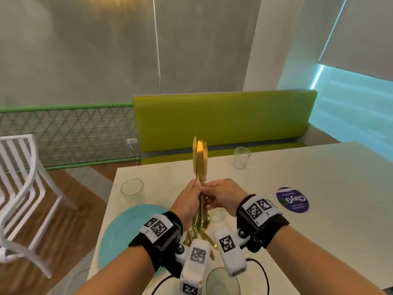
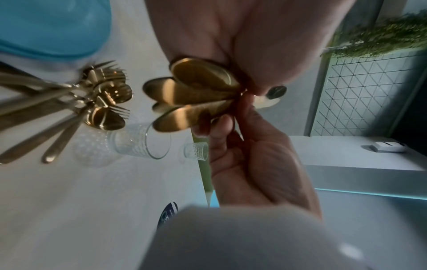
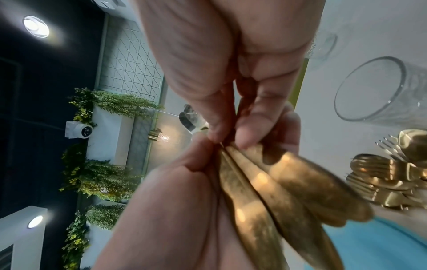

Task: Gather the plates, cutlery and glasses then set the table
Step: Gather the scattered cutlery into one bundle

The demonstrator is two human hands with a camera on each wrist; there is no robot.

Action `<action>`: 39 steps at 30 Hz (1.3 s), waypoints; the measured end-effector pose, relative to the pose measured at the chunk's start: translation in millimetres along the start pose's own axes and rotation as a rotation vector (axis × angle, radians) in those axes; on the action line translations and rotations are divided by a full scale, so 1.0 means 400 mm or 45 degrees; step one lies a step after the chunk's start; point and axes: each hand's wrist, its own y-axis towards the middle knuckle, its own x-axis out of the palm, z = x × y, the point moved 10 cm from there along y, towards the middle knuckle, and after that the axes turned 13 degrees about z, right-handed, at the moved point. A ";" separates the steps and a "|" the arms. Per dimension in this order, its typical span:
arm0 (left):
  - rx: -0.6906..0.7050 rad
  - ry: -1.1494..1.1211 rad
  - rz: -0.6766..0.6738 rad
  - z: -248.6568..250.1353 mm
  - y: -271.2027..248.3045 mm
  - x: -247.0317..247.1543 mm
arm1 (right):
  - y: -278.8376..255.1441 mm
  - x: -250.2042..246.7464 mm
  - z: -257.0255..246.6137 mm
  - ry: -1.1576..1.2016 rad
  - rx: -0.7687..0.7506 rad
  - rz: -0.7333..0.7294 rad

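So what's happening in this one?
A person stands at a white table holding a bunch of gold knives upright in both hands. The left hand and the right hand pinch the handles together, seemingly sorting them. More gold cutlery, forks and spoons, stands in a glass below the hands. A blue plate lies to the left, and further glasses stand on the table. No place looks fully set yet.

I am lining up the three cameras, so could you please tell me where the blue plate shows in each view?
Head: blue plate lies lower left on the table, beside the left wrist.
Left wrist: blue plate fills the top left corner.
Right wrist: blue plate sits at bottom right.
Shared landmark: the gold cutlery pile beside it.
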 end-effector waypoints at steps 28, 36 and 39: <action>-0.018 0.821 -0.013 -0.088 0.219 0.137 | 0.208 -0.168 0.113 -0.182 0.115 0.066; 0.019 1.309 -0.111 -0.211 0.310 0.010 | 0.225 -0.364 0.237 -0.173 0.339 0.408; 0.033 1.367 -0.197 -0.269 0.326 0.025 | 0.206 -0.388 0.307 -0.231 0.427 0.434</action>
